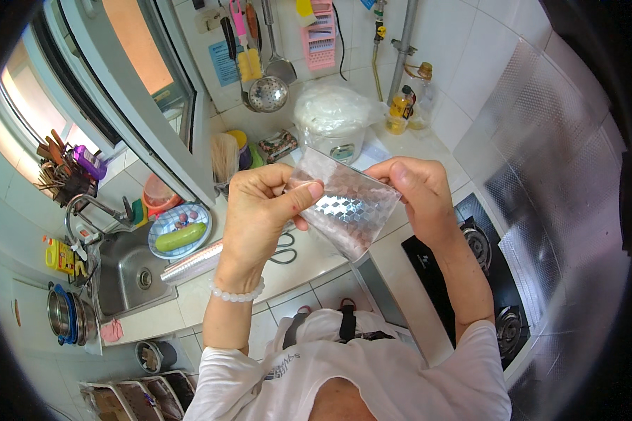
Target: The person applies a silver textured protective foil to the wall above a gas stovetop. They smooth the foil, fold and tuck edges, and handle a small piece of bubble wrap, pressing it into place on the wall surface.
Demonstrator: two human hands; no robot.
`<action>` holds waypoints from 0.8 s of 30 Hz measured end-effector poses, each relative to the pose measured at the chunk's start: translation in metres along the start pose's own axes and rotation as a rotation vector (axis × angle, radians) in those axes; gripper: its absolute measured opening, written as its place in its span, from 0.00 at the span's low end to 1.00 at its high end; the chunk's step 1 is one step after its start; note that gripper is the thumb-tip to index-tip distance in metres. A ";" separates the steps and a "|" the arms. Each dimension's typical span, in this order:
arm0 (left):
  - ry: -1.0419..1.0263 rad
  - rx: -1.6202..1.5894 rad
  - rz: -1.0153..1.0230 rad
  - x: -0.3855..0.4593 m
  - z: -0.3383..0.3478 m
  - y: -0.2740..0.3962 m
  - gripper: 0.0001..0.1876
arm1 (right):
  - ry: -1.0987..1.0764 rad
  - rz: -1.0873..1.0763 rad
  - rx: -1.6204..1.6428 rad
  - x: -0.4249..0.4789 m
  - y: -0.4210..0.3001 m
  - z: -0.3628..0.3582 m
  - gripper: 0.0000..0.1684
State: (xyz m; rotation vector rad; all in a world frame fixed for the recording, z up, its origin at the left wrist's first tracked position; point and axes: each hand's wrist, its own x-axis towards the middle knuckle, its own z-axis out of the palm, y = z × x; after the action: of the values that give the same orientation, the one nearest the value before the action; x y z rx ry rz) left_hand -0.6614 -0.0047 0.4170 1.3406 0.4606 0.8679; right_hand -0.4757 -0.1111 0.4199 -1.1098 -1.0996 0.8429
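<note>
Between both hands is a small clear plastic packet (346, 207) with a shiny, diamond-patterned silvery surface, held up above the counter. My left hand (268, 202), with a white bead bracelet at the wrist, pinches its left edge between thumb and fingers. The thumb and forefinger of my right hand (418, 192) grip its upper right corner. Behind my left hand, the dark handles of scissors (284, 256) show on the counter; the blades are hidden. A roll of silvery patterned foil (195, 264) lies left of my left wrist.
A blue-and-white plate (156, 243) holds a green gourd (180, 237) and several purplish bulbs. Left of it is a steel sink (131, 271). A plastic-covered pot-like appliance (337, 142) stands behind the packet. The gas stove (437, 268) is at right; an open window (152, 94) juts in upper left.
</note>
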 end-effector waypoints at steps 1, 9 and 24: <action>-0.003 -0.004 -0.006 0.000 0.000 0.000 0.05 | -0.016 -0.037 -0.076 -0.001 -0.001 0.003 0.11; -0.030 0.016 -0.016 -0.001 0.002 0.000 0.05 | 0.003 -0.057 -0.144 -0.002 -0.003 0.007 0.10; -0.046 0.055 -0.060 0.002 0.004 0.002 0.06 | -0.046 -0.009 -0.151 0.004 -0.003 0.005 0.11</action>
State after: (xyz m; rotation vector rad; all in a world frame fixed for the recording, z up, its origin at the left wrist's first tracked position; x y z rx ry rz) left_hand -0.6580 -0.0053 0.4199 1.3878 0.4895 0.7783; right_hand -0.4795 -0.1066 0.4239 -1.2145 -1.2209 0.7921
